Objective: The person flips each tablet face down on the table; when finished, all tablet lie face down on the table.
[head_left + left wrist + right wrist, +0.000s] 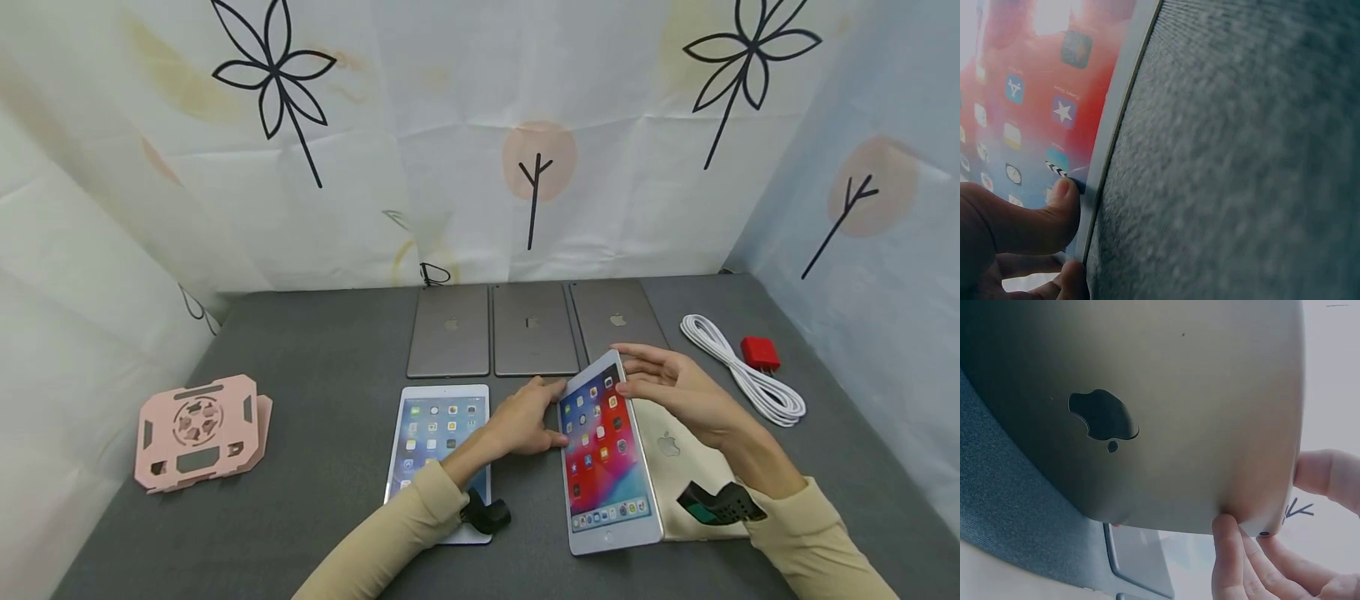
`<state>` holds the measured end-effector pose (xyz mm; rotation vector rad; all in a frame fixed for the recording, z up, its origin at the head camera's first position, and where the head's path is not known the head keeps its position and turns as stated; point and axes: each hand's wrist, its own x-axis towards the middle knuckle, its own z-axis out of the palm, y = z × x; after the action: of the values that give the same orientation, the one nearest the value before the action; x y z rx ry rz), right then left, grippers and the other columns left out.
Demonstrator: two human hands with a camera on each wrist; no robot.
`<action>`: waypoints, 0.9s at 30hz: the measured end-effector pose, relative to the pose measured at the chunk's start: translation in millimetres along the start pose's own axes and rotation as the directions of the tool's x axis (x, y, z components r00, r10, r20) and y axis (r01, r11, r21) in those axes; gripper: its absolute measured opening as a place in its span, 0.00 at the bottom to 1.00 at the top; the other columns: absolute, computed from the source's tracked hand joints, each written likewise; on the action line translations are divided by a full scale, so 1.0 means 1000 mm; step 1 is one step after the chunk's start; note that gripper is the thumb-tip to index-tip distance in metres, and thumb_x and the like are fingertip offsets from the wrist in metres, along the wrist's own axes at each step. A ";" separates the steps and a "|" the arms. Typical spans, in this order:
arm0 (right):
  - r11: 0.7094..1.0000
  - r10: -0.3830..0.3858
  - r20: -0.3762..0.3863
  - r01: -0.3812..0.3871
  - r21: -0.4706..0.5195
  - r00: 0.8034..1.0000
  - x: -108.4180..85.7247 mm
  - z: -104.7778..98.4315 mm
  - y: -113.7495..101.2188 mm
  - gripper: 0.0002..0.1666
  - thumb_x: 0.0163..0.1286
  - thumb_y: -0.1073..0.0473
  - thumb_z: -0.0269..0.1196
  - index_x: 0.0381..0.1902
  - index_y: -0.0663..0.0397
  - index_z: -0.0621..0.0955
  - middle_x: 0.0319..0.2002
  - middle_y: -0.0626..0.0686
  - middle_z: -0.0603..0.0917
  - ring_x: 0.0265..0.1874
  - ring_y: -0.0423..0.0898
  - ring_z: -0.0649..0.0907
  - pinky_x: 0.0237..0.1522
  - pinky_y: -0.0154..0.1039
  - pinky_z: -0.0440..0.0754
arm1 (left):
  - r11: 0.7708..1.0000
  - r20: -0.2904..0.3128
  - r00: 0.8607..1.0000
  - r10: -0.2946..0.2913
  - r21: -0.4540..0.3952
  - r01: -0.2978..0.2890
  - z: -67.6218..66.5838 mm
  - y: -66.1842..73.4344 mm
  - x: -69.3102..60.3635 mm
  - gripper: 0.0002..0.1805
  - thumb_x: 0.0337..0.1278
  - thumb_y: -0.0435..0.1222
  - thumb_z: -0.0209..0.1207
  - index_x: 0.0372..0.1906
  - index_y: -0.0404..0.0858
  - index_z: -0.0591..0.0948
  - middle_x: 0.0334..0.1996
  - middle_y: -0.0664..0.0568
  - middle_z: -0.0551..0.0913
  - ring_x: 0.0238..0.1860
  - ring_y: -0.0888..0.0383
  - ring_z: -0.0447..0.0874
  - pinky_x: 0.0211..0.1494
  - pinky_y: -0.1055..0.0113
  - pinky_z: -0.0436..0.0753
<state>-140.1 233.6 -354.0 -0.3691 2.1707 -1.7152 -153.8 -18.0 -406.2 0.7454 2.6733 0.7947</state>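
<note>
A white-framed tablet (606, 458) with a lit red and blue screen is tilted up, its right side raised over a gold tablet (682, 475) lying face down. My left hand (525, 419) pinches its left edge; in the left wrist view the thumb of this hand (1029, 231) lies on the screen (1029, 112) and fingers are at the edge. Gripping the upper right corner is my right hand (678, 387). The right wrist view has the gold back (1210, 425) of the held tablet, with the fingers of my right hand (1272, 565) at its corner.
Left of the held tablet lies another lit tablet (442, 417), partly under my left forearm. Three grey tablets (450, 333) lie face down in a row behind. A pink stand (198, 433) is far left; a white cable (750, 379) and red plug (761, 353) are right.
</note>
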 end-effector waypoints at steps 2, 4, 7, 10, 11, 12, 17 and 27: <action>1.000 -0.001 -0.006 0.001 -0.001 1.000 -0.001 0.000 -0.001 0.41 0.76 0.62 0.60 0.78 0.69 0.57 0.51 0.41 0.81 0.49 0.34 0.84 0.53 0.30 0.83 | 1.000 -0.006 1.000 0.003 0.005 -0.003 0.002 0.002 0.001 0.45 0.55 0.44 0.74 0.76 0.39 0.68 0.61 0.44 0.79 0.46 0.57 0.77 0.50 0.65 0.80; 1.000 -0.002 -0.014 0.002 -0.013 1.000 -0.002 0.000 -0.003 0.40 0.76 0.62 0.60 0.78 0.68 0.57 0.51 0.41 0.81 0.49 0.34 0.84 0.53 0.30 0.83 | 1.000 -0.006 1.000 0.001 -0.006 -0.001 0.004 0.002 0.003 0.46 0.55 0.44 0.74 0.77 0.39 0.68 0.62 0.44 0.78 0.47 0.57 0.77 0.50 0.65 0.80; 0.999 -0.006 -0.025 0.005 -0.043 1.000 -0.003 0.001 -0.005 0.40 0.76 0.62 0.61 0.78 0.67 0.58 0.52 0.44 0.81 0.49 0.34 0.84 0.53 0.31 0.83 | 0.999 0.005 1.000 -0.006 -0.037 0.006 0.006 0.003 0.006 0.46 0.55 0.44 0.74 0.77 0.40 0.66 0.64 0.44 0.77 0.50 0.56 0.77 0.53 0.64 0.80; 0.997 -0.011 -0.037 0.008 -0.080 0.999 -0.003 0.003 -0.007 0.40 0.75 0.61 0.62 0.78 0.65 0.59 0.54 0.49 0.80 0.49 0.33 0.83 0.53 0.30 0.82 | 0.998 0.014 1.000 -0.012 -0.064 0.013 0.008 0.003 0.008 0.47 0.56 0.44 0.74 0.78 0.40 0.66 0.66 0.44 0.76 0.53 0.56 0.78 0.56 0.64 0.81; 0.996 -0.014 -0.040 0.010 -0.091 0.999 -0.003 0.003 -0.008 0.40 0.75 0.60 0.62 0.78 0.65 0.59 0.55 0.51 0.80 0.49 0.32 0.83 0.53 0.29 0.82 | 0.998 0.014 1.000 -0.011 -0.067 0.012 0.009 0.004 0.009 0.47 0.56 0.44 0.74 0.78 0.40 0.65 0.66 0.44 0.76 0.54 0.56 0.77 0.57 0.64 0.81; 0.995 -0.016 -0.043 0.011 -0.100 0.999 -0.003 0.004 -0.009 0.40 0.76 0.60 0.62 0.79 0.64 0.60 0.56 0.53 0.79 0.49 0.32 0.83 0.52 0.28 0.82 | 0.998 0.012 1.000 -0.007 -0.069 0.008 0.009 0.004 0.010 0.47 0.55 0.43 0.74 0.78 0.40 0.66 0.66 0.44 0.76 0.54 0.56 0.78 0.57 0.63 0.81; 0.992 -0.018 -0.046 0.012 -0.128 0.999 -0.003 0.005 -0.009 0.40 0.76 0.59 0.61 0.79 0.62 0.59 0.62 0.66 0.75 0.50 0.29 0.82 0.52 0.27 0.81 | 0.998 -0.006 1.000 0.020 -0.058 -0.020 0.011 0.005 0.012 0.47 0.55 0.43 0.74 0.78 0.38 0.66 0.65 0.43 0.77 0.53 0.56 0.78 0.59 0.61 0.81; 0.985 -0.014 -0.034 0.008 -0.175 0.999 0.000 0.011 -0.014 0.40 0.78 0.56 0.60 0.80 0.57 0.59 0.66 0.67 0.72 0.51 0.29 0.81 0.56 0.39 0.81 | 0.996 -0.012 0.999 0.045 -0.076 -0.045 0.014 0.007 0.015 0.47 0.55 0.43 0.74 0.78 0.38 0.65 0.62 0.43 0.78 0.48 0.58 0.77 0.53 0.65 0.81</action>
<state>-135.6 220.3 -342.9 -0.3992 2.3567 -1.5514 -158.1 1.2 -414.9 0.7875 2.6270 0.9084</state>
